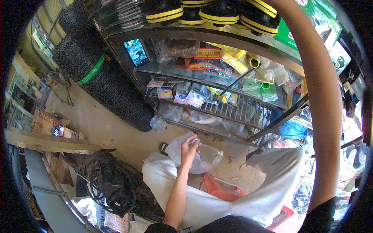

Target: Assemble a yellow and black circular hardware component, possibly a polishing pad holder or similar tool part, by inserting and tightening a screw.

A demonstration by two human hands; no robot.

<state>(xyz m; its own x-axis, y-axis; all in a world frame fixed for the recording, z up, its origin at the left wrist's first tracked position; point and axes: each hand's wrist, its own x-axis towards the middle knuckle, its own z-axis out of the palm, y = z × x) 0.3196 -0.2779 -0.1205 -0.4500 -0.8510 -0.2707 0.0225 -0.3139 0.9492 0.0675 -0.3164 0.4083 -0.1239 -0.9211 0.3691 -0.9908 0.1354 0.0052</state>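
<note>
My left hand (189, 150) is closed on a clear plastic bag (210, 158) that hangs spread out between my knees. Its fingers pinch the bag near the upper edge. My right forearm (325, 112) stretches up along the right side to the top of the shelf, and the hand itself is cut off by the upper edge of the picture. Closest to that wrist are several round black pads with yellow rims (218, 16) and a green box (286, 35).
A metal shelf (217, 85) ahead holds carded packets (166, 92), a yellow roll (254, 62) and a lit phone (136, 52). Rolls of black wire mesh (99, 77) lean at left. Black coiled material (112, 182) lies beside my left leg. A red plastic stool (221, 187) is under me.
</note>
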